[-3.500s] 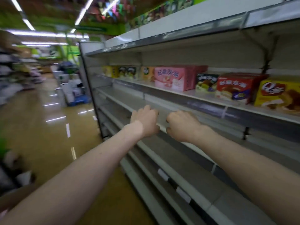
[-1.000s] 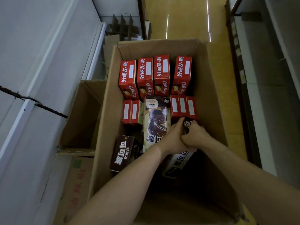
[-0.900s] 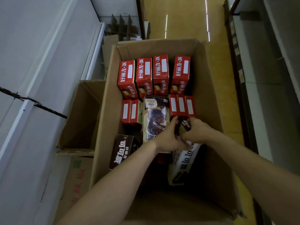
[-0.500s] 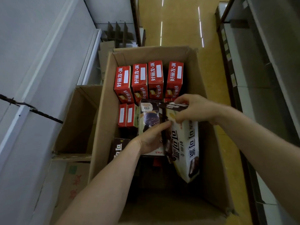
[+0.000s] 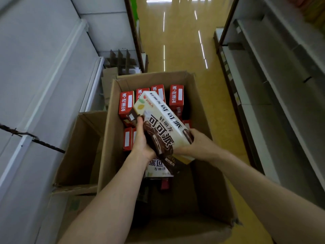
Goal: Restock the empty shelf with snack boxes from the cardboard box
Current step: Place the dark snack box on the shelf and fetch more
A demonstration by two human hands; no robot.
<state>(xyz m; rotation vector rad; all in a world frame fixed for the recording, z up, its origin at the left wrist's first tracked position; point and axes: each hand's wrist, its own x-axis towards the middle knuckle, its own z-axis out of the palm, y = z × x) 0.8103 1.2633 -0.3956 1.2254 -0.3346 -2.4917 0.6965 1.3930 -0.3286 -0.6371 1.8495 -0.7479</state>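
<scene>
Grey shelves [image 5: 274,95] run down the right of the aisle, their lower boards bare, over a glossy yellow floor [image 5: 181,50]. The big cardboard box [image 5: 110,138] stands open in the middle, with a smaller open carton [image 5: 79,147] touching its left wall. Above the big box's middle a cream-and-brown snack box [image 5: 168,124] is held tilted, far end highest. Red snack boxes [image 5: 176,97] stand upright in rows at the far end (white labels up), and a second cream-and-brown box [image 5: 157,169] lies below the wrists. The left hand [image 5: 142,143] grips the raised box's left side, and the right hand [image 5: 200,147] cups its near corner.
</scene>
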